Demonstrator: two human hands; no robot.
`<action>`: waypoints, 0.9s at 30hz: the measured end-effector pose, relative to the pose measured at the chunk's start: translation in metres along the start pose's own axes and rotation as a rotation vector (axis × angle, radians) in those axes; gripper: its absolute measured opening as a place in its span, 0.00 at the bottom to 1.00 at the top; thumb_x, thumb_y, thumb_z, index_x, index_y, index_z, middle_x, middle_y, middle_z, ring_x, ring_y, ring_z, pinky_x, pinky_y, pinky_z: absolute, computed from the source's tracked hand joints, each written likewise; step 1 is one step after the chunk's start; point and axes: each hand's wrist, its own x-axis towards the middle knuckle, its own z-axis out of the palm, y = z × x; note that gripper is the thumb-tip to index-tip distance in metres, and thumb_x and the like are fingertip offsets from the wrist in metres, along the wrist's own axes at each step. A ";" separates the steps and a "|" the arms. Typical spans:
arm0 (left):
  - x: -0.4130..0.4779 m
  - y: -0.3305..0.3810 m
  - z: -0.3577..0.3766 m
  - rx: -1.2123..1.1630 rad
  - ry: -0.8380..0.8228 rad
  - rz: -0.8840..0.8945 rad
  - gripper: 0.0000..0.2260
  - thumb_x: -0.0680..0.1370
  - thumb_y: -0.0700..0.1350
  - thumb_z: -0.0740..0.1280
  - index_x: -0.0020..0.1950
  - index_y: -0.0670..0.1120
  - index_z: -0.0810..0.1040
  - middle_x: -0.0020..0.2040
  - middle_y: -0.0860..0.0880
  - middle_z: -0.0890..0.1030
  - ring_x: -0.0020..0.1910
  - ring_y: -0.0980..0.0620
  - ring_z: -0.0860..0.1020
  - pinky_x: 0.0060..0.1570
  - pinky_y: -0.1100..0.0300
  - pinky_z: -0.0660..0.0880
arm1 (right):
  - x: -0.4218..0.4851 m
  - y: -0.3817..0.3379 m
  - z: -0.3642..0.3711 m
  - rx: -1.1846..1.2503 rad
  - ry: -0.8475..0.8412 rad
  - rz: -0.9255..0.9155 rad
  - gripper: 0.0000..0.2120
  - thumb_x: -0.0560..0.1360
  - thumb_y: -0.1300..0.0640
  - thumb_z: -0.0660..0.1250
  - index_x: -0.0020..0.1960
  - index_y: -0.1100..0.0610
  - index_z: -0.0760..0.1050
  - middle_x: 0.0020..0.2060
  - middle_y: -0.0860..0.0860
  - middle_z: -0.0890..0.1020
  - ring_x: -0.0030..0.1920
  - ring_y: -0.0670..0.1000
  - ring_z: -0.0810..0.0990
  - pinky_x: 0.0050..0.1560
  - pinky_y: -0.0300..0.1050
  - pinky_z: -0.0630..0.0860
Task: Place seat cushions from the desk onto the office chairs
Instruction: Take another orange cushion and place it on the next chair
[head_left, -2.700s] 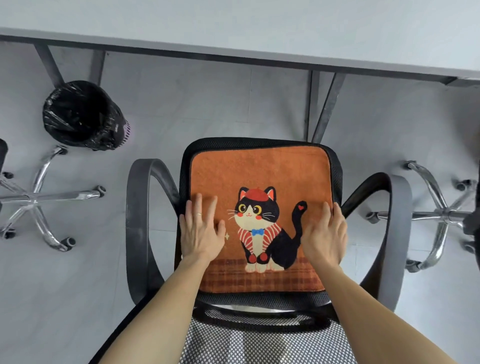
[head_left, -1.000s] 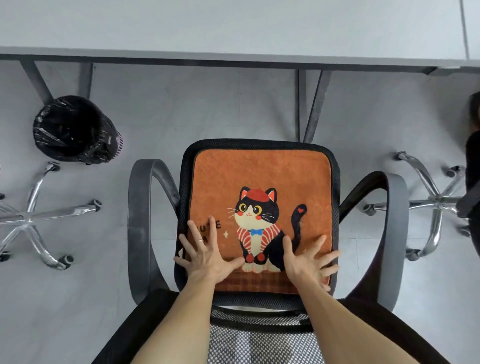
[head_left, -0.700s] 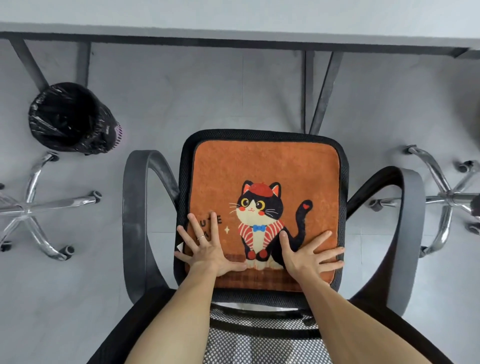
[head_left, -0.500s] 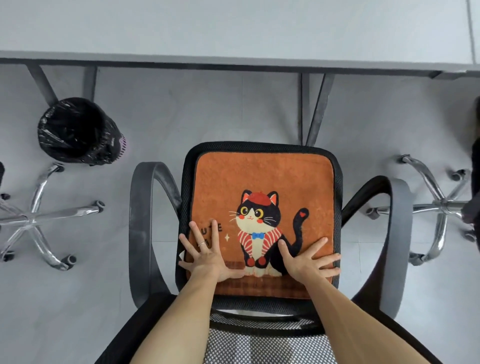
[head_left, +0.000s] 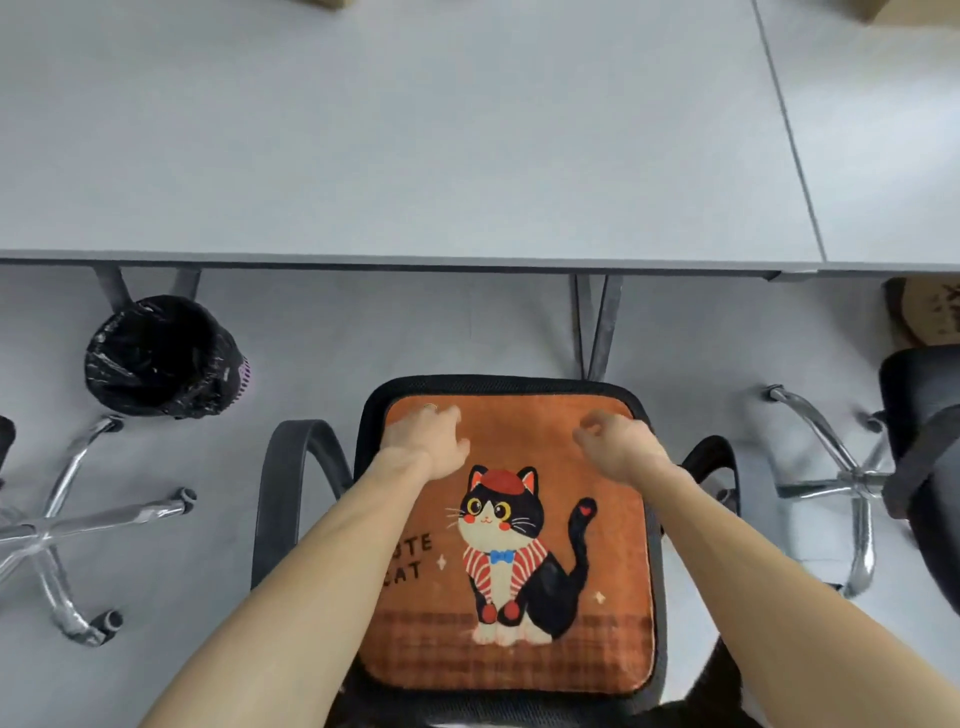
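The head camera looks down at a black office chair (head_left: 644, 410). An orange seat cushion (head_left: 613, 571) lies flat on the chair's seat and covers almost all of it. The cushion has a black and white cat in a red hat on it, and the words "CUTE CAT" partly hidden by an arm.

The person reaches both bare arms out over the cushion. The left hand (head_left: 423, 441) is at the far left corner of the cushion. Its fingers are close together, point away, and hold nothing. One finger wears a ring. The right hand (head_left: 615, 447) is at the far right corner. Its fingers are loosely curled with nothing in them. Both hands look blurry, so it is hard to tell if they touch the cushion.

The gray surface (head_left: 415, 130) fills the top of the view, just past the chair. A black trash bin (head_left: 161, 358) stands on the floor to the left. A shiny chair base (head_left: 78, 519) is near it. Another black chair (head_left: 924, 415) stands on the right.
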 end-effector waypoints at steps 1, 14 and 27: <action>0.007 -0.002 0.000 -0.012 0.043 0.005 0.25 0.81 0.59 0.59 0.76 0.52 0.64 0.75 0.45 0.67 0.71 0.43 0.69 0.64 0.48 0.71 | 0.008 -0.002 0.000 0.017 0.051 -0.029 0.23 0.80 0.46 0.58 0.73 0.51 0.69 0.70 0.56 0.74 0.67 0.60 0.73 0.63 0.53 0.73; 0.055 -0.031 0.094 0.094 -0.031 -0.035 0.63 0.57 0.82 0.64 0.70 0.62 0.19 0.67 0.47 0.14 0.68 0.33 0.20 0.67 0.27 0.33 | 0.052 0.033 0.083 -0.214 0.015 -0.041 0.48 0.68 0.21 0.53 0.76 0.34 0.28 0.75 0.44 0.24 0.74 0.60 0.22 0.69 0.80 0.45; 0.005 -0.033 0.105 -0.079 0.232 -0.145 0.38 0.78 0.63 0.63 0.81 0.56 0.47 0.82 0.45 0.43 0.79 0.38 0.46 0.76 0.40 0.52 | -0.005 0.040 0.100 0.067 0.233 0.177 0.34 0.78 0.41 0.60 0.79 0.44 0.50 0.80 0.50 0.46 0.79 0.58 0.45 0.73 0.72 0.54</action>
